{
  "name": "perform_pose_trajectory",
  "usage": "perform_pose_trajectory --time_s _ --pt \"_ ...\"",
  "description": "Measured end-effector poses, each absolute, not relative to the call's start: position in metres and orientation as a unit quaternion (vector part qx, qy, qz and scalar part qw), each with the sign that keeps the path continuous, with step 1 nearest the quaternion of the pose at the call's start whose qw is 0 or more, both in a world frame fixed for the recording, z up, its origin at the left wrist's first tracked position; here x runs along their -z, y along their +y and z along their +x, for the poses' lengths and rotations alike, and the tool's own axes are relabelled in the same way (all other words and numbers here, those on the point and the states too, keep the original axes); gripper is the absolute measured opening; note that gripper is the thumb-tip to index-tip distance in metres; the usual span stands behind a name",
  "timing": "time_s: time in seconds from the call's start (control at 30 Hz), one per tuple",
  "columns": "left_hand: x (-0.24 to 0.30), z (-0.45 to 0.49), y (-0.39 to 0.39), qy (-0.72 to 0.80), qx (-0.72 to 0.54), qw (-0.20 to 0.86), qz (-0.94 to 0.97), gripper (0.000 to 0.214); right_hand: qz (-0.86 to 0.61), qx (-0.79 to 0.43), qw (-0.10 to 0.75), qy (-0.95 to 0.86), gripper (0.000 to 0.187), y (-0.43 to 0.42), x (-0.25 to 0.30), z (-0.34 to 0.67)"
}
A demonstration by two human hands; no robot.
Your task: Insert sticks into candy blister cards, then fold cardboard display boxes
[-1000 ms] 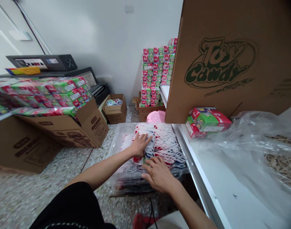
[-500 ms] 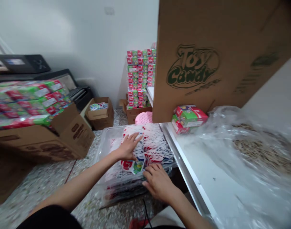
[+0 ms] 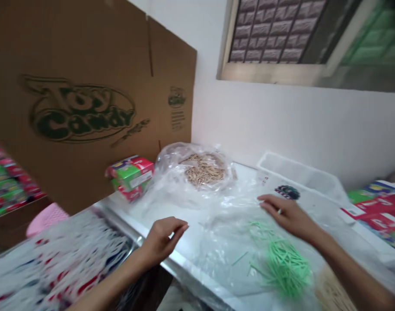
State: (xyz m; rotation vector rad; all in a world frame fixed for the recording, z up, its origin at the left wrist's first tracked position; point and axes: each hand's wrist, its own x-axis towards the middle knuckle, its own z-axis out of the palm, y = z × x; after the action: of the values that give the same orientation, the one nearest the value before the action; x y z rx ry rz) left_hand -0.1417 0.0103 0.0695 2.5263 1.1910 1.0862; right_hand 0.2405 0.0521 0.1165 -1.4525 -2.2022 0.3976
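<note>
My left hand [image 3: 167, 239] is above the front of the white table [image 3: 184, 211], thumb and forefinger brought together with a small gap behind the tips. Anything between them is too small to see. My right hand [image 3: 286, 214] reaches over clear plastic, fingers curled towards the thumb; what its tips hold, if anything, cannot be made out. Below it lies a loose heap of light green sticks [image 3: 288, 263]. On the lower left, printed white packets with red and blue marks [image 3: 64, 259] fill a tray, blurred by motion.
A tall cardboard sheet [image 3: 119, 56] stands on the left. Beside it are red-green boxes [image 3: 132, 172] and a plastic bag of brown sticks [image 3: 205, 170]. Towards the wall sits a translucent tray [image 3: 301, 175]. A printed red-green box [image 3: 382, 211] lies at right, and a pink seat [image 3: 46, 219] at left.
My view has swung right, from the packet tray to the table. Both hands have left the packets and are over the table, their fingers now curled instead of spread.
</note>
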Motion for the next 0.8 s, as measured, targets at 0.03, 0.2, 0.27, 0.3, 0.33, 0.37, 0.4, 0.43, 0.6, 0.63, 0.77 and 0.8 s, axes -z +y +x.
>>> perform_pose_trajectory --time_s 0.03,0.2,0.27,0.3,0.33,0.37,0.4,0.43,0.6,0.63,0.77,0.8 --pt "-0.071 -0.119 0.021 0.369 -0.368 0.07 0.851 0.011 -0.575 -0.118 0.242 -0.773 0.03 0.069 -0.124 0.277" --pt "-0.1 -0.017 0.091 0.272 -0.404 0.097 0.868 0.011 -0.739 -0.11 0.183 -0.639 0.034 0.156 -0.123 0.417" --pt "-0.118 0.025 0.129 0.271 -0.388 0.101 0.875 0.014 -0.76 -0.099 0.153 -0.624 0.031 0.185 -0.113 0.445" --pt "-0.126 0.048 0.151 0.278 -0.367 0.092 0.883 0.016 -0.766 -0.092 0.135 -0.622 0.028 0.198 -0.107 0.453" --pt "-0.132 0.072 0.173 0.285 -0.339 0.075 0.893 0.019 -0.77 -0.087 0.116 -0.622 0.025 0.21 -0.101 0.459" --pt "-0.136 0.097 0.194 0.29 -0.305 0.051 0.906 0.022 -0.77 -0.083 0.095 -0.625 0.022 0.222 -0.095 0.462" --pt "-0.138 0.123 0.215 0.291 -0.269 0.025 0.918 0.028 -0.768 -0.083 0.074 -0.631 0.02 0.233 -0.09 0.464" --pt "-0.136 0.148 0.235 0.288 -0.238 0.0 0.928 0.038 -0.763 -0.087 0.053 -0.638 0.018 0.242 -0.085 0.465" --pt "-0.094 0.243 0.298 0.253 -0.111 -0.046 0.96 0.092 -0.743 -0.128 -0.042 -0.656 0.024 0.277 -0.068 0.478" --pt "-0.084 0.253 0.304 0.252 -0.093 -0.047 0.962 0.085 -0.744 -0.134 -0.059 -0.652 0.025 0.28 -0.065 0.483" --pt "-0.058 0.264 0.314 0.259 -0.095 -0.053 0.96 0.025 -0.751 -0.148 -0.121 -0.632 0.025 0.289 -0.052 0.506" --pt "-0.055 0.262 0.313 0.256 -0.1 -0.057 0.96 0.021 -0.752 -0.149 -0.133 -0.628 0.026 0.29 -0.047 0.511"
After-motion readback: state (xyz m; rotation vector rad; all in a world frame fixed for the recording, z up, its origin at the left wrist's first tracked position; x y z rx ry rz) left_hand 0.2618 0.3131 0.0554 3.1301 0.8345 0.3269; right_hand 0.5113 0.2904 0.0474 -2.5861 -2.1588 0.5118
